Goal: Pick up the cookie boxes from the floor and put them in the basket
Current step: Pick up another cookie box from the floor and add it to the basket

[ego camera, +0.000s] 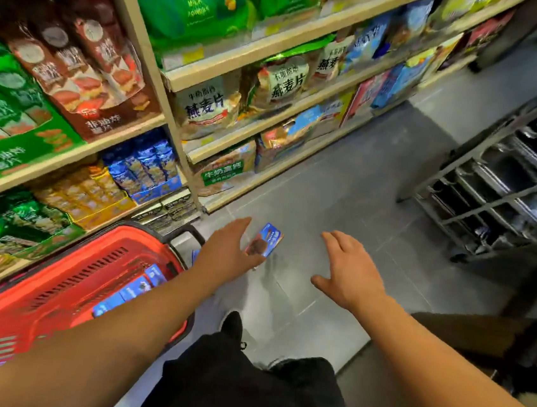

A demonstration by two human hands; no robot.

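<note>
**A:** Reaching down was the plan there. My left hand (229, 252) was out over the floor (342, 211), right by a blue cookie box (265, 240).

**B:** Was the left hand holding the box?

**A:** I could not tell. The hand covered the near end of the box, and its fingers looked mostly straight. It could have been touching the box or just above it. The picture was a bit blurry too.

**B:** And the other one?

**A:** My right hand (348, 278) was spread wide, fingers apart, holding nothing. It hung over bare floor, a little way to the right of the box. I think I kept it out like that for balance while I bent down.

**B:** Where was the basket?

**A:** The red basket (52, 296) sat on the floor to my left, close to the shelf (128, 135) full of snack packs. There were blue boxes (132, 291) lying inside it already. I think it stood so near so that I could drop each box in with a short swing.

**B:** Was anything else around?

**A:** A metal rack (495, 180) stood off to the right, well away from my hands. I also saw a small bit of blue by the basket's far rim, partly hidden by my arm. It might have been another box, but I was not sure.
</note>
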